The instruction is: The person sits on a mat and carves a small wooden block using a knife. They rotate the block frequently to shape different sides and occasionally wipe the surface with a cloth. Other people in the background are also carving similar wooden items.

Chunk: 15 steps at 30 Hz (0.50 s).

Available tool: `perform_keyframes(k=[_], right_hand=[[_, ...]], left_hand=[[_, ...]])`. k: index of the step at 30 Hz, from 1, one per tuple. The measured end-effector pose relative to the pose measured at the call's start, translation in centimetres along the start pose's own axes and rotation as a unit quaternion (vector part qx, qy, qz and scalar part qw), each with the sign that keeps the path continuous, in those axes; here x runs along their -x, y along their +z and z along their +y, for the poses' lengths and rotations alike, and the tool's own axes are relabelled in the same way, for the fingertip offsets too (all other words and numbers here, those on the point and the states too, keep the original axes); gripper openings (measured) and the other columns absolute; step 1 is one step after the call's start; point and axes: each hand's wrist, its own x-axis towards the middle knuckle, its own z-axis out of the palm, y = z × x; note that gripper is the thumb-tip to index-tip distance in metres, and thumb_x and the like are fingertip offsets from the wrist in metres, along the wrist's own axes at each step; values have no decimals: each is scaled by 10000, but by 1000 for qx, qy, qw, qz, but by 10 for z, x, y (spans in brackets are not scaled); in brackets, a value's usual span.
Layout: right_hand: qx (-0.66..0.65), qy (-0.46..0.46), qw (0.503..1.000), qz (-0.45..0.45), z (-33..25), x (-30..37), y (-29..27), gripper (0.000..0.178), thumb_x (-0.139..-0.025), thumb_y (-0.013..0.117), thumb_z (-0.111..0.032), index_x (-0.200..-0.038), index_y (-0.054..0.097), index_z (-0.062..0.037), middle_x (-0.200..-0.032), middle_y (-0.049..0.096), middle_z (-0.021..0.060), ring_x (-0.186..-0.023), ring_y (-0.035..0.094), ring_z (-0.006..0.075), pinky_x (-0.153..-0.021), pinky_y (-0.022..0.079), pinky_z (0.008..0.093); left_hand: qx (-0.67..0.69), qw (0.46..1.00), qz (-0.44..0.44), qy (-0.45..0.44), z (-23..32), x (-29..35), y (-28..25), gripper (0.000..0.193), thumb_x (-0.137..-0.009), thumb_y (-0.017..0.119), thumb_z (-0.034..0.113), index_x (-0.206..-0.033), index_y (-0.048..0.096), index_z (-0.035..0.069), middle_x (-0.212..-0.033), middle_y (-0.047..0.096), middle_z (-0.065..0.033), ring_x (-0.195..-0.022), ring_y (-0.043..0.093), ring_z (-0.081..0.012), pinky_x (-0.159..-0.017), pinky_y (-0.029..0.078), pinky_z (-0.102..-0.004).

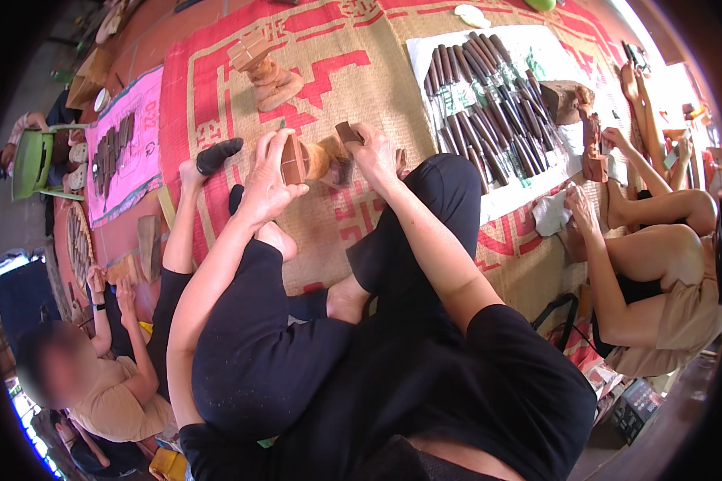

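One wooden carving [318,160] lies on its side between the person's two hands, its square reddish-brown base toward the left and its paler, rounded body running off to the right. The left hand [266,180] is partly open around that base, fingers on the far side and thumb on the near side, so the carving's left end sits inside its grip. The right hand [372,154] is just beyond the other end, a little to the far side, with fingers bent and pinched on a small flat brown piece [346,131] (whether this touches the carving, I cannot tell; the right end is blurred). Both hands are above the red and tan mat [385,76], on the far side of the person's bent knees.

Farther off and slightly left, a second carving [274,84] with a similar square base rests on the mat. To the far right, a white sheet [501,206] carries rows of dark-handled tools [497,112]; beside it, a co-worker's hand [614,140] is at a dark carved figure [593,136]. To the left, a pink sheet [149,132] bears a smaller group of tools [114,152], with a green chair [30,167] beyond.
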Motion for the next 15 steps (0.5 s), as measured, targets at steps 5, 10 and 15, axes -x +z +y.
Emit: perform_keyframes(k=[5,10,15], right_hand=[[18,-17,999,-34,6,1,9,283,-762,607,-154,-1029,659,-76,-977,644,168,-895,624,374,-803,478,460],[59,-59,995,-49,-8,7,16,310,-735,663,-188,-1036,665,-117,-961,621,162,-877,630,347,-795,490,445],[122,-282,947,-95,-3,16,29,286,-647,698,-242,-876,635,-82,-864,577,105,-845,585,295,-756,480,414]], left_hand=[[-7,1000,1,1,-9,1,1,937,-568,806,62,-1375,338,144,-1327,365,-139,-1254,405,-367,-1037,398,-428],[-20,1000,-16,2,-9,-4,0,943,-573,805,70,-1386,332,133,-1342,357,-154,-1258,402,-368,-1035,396,-429],[-53,996,-5,76,-2,-8,6,920,-574,788,68,-1380,348,114,-1334,371,-174,-1266,370,-383,-1053,356,-443]])
